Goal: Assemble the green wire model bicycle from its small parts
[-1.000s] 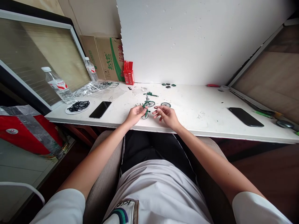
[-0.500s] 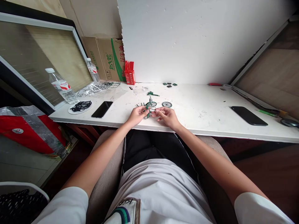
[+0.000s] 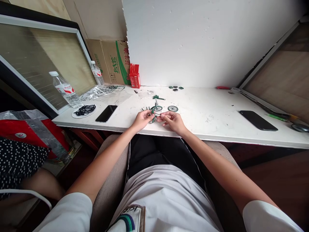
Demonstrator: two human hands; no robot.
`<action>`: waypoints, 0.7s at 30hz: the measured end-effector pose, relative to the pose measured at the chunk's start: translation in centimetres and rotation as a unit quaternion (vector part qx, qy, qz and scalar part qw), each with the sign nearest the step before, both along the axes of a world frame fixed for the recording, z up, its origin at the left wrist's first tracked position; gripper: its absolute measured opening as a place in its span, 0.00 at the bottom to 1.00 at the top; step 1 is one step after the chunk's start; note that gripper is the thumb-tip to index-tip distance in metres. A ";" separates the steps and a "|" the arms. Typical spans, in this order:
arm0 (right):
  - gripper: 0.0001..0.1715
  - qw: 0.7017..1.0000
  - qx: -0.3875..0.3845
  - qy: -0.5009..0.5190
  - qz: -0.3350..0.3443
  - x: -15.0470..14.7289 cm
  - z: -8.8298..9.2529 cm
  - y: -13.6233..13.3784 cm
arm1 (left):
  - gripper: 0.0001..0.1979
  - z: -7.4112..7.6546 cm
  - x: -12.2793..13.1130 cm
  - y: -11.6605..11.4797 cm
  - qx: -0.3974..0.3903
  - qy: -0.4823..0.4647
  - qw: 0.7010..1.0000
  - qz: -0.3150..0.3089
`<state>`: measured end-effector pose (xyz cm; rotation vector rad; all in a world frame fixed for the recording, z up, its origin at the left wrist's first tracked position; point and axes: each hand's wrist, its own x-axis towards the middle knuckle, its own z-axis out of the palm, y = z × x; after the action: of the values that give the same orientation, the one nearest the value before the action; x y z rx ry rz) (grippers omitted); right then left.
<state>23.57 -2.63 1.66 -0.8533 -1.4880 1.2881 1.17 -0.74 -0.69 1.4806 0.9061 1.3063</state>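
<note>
My left hand [image 3: 142,120] is closed in a pinch on a small green model part [image 3: 153,120], which shows a round, ring-like piece below the fingertips. Facing it, my right hand [image 3: 174,121] pinches a thin dark rod [image 3: 156,113] whose tip reaches the green part; whether they are joined is too small to tell. Just beyond the fingers lies a spoked toy wheel [image 3: 158,108] with a grey piece [image 3: 156,102] above it. A second spoked wheel [image 3: 173,108] rests behind my right hand. Farther back sits a green frame piece [image 3: 158,97].
Small green and dark pieces [image 3: 175,88] lie near the back wall. To the left are a phone [image 3: 106,113], a plate [image 3: 75,116] of black parts, a water bottle [image 3: 66,90] and a red box [image 3: 134,76]. Another phone [image 3: 258,120] lies right. A person's dotted garment [image 3: 21,161] appears lower left.
My hands keep almost the same pinch on the parts. At the lower left, a person in dotted clothing has come farther into view. The whole view has shifted slightly.
</note>
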 end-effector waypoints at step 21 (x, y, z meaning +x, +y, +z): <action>0.36 1.000 -0.007 0.002 -0.005 0.1 0.1 -0.1 | 0.30 0.3 -0.1 -0.3 -0.001 -0.001 1.000 -0.003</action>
<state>23.66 -2.78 1.80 -0.8640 -1.4718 1.2938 1.08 -1.00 -0.43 1.4796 0.9005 1.3027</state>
